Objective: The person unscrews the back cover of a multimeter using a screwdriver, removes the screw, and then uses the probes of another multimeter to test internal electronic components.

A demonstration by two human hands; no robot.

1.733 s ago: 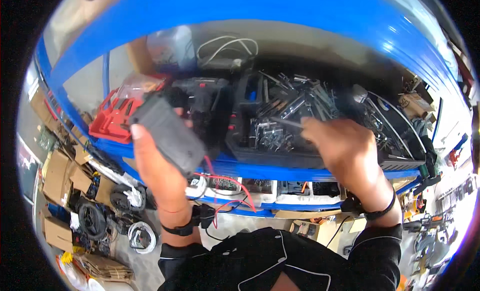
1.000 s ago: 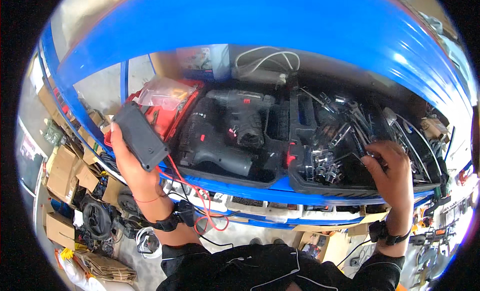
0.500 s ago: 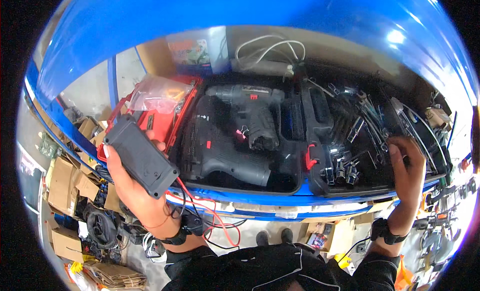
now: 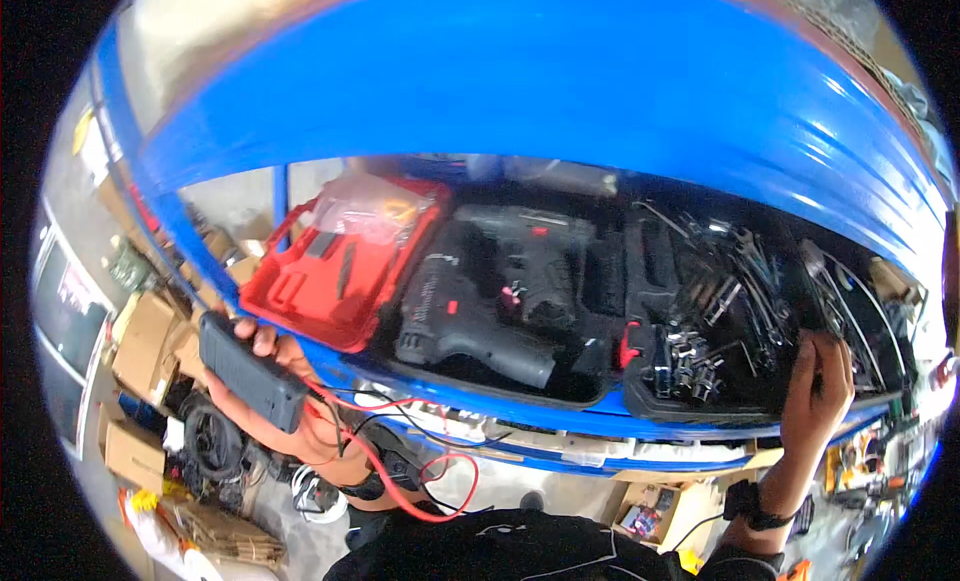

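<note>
My left hand [image 4: 275, 396] grips a dark rectangular device [image 4: 245, 366] with red and black leads, at the lower left below an open red plastic case [image 4: 290, 296] holding a clear bag. A black tool case [image 4: 475, 366] with two power drills [image 4: 555, 281] lies in the middle of the shelf. To its right is a black tray of sockets [image 4: 690, 366] and wrenches [image 4: 755, 281]. My right hand [image 4: 820, 376] reaches into that tray's right part, fingers bent and together; what they hold, if anything, is hidden.
A blue metal beam [image 4: 520, 71] arches over the cases, on a blue shelf [image 4: 540, 411]. Cardboard boxes [image 4: 140, 361], black coiled items [image 4: 215, 441] and white cable [image 4: 310, 496] lie at left. An open carton [image 4: 640, 511] is below the shelf.
My left hand has dropped lower with the device, away from the red case. My right hand has shifted rightward in the tray, its fingers drawn closer together. The cases appear shifted as the view moved.
</note>
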